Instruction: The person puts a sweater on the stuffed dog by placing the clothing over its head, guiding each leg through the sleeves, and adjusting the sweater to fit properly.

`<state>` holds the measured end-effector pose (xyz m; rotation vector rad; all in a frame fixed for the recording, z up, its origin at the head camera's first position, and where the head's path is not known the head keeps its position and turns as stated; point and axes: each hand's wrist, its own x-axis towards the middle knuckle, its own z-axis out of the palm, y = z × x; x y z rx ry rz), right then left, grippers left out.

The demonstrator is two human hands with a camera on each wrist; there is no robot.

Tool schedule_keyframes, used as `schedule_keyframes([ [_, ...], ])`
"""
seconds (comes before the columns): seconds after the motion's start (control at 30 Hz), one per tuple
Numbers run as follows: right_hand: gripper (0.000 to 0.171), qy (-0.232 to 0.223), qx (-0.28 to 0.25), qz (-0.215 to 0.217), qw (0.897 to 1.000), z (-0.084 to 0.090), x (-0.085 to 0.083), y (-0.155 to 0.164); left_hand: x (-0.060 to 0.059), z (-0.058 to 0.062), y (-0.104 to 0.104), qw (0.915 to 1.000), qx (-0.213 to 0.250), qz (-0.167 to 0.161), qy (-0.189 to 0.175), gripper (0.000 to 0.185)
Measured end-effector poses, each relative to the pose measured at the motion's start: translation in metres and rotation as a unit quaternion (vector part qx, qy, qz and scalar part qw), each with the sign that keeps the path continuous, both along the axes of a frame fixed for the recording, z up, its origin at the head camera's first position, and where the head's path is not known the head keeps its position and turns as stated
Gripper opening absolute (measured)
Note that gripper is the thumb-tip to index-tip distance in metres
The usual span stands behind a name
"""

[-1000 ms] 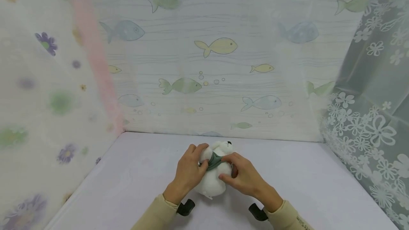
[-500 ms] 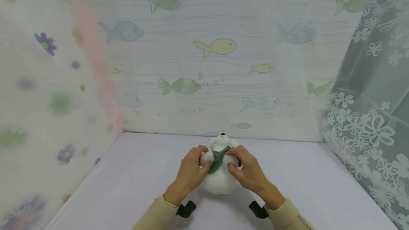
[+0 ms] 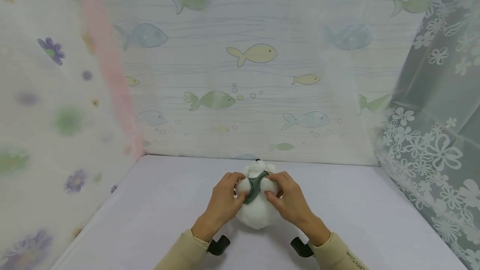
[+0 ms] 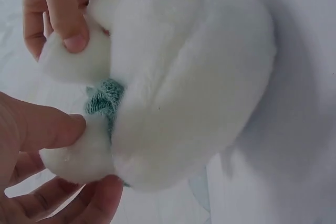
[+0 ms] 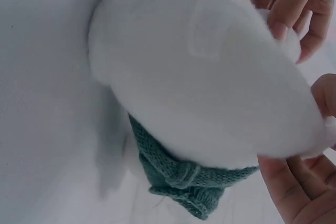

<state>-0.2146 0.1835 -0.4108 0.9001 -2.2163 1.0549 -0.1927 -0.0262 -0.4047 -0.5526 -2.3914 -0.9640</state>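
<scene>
A white plush toy (image 3: 256,215) with a black nose and a green knitted scarf (image 3: 254,189) is held between both hands, its round lower body towards me. My left hand (image 3: 225,197) grips one of its stubby limbs with thumb and fingers. On the other side, my right hand (image 3: 289,197) grips the matching limb. The left wrist view has the left thumb (image 4: 55,128) pressed on the fluffy limb (image 4: 86,148), while the right hand (image 4: 60,11) pinches the other. In the right wrist view, the scarf (image 5: 184,177) hangs at the toy's side.
The toy is over a white tabletop (image 3: 157,216). Behind stands a fish-print curtain (image 3: 210,132), with flowered sheets on the left (image 3: 48,136) and right (image 3: 427,149). Dark curved pieces (image 3: 218,245) sit by the sleeve cuffs.
The plush toy has swung from leaning right to nearly upright, its lower body moving right. Its head then dipped slightly left. Both hands keep their grip.
</scene>
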Motion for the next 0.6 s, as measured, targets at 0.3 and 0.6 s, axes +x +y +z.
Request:
schedule_keyframes([
  [0.3, 0.037, 0.043, -0.010, 0.014, 0.999, -0.0015, -0.0030, 0.0018, 0.0012, -0.0058, 0.0002, 0.9962, 0.007, -0.045, -0.073, 0.025],
  [0.6, 0.037, 0.010, -0.003, 0.011, 1.000, -0.0083, -0.0028, -0.0027, -0.0012, -0.0068, 0.0054, 0.9992, -0.025, -0.026, -0.017, 0.035],
])
